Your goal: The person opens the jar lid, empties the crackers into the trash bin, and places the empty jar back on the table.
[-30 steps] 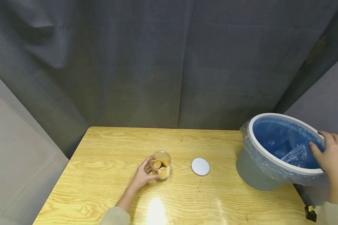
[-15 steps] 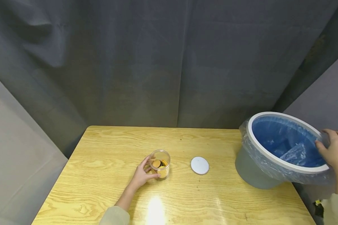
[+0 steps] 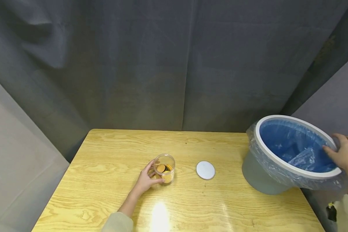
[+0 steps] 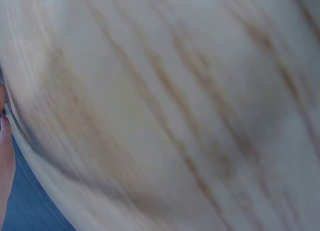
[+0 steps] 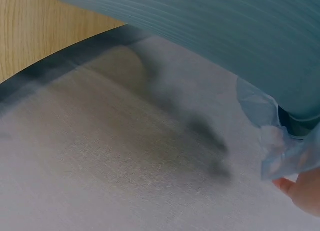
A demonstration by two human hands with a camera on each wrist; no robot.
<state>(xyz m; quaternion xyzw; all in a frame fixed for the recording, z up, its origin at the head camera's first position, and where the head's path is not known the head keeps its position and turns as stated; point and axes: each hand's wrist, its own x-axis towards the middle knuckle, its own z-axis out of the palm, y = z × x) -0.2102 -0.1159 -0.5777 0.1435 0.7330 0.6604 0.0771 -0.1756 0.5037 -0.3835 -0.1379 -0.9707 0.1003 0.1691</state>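
My left hand (image 3: 145, 180) grips a clear round jar (image 3: 172, 175) that stands uncovered on the wooden table. Orange-brown and yellow round pieces (image 3: 161, 168) lie inside it; their kind is hard to tell. At the far right, my right hand (image 3: 346, 154) holds the rim of a grey trash can (image 3: 259, 174), thumb inside and fingers over the outer side. The can leans toward that hand, with a white ring (image 3: 271, 158) round its mouth and a clear plastic bag (image 3: 303, 159) lining it. In the right wrist view, fingers (image 5: 305, 193) touch the bag's loose edge.
Between the jar and the trash can lies a flat white round disc (image 3: 205, 170), like a lid. Dark curtains (image 3: 139, 64) hang behind the wooden table (image 3: 110, 154). A small black-and-yellow object (image 3: 331, 211) shows below the table's right edge.
My right hand has shifted slightly right, and the near end of the trash can's rim has moved with it. The left hand and jar have stayed in place.
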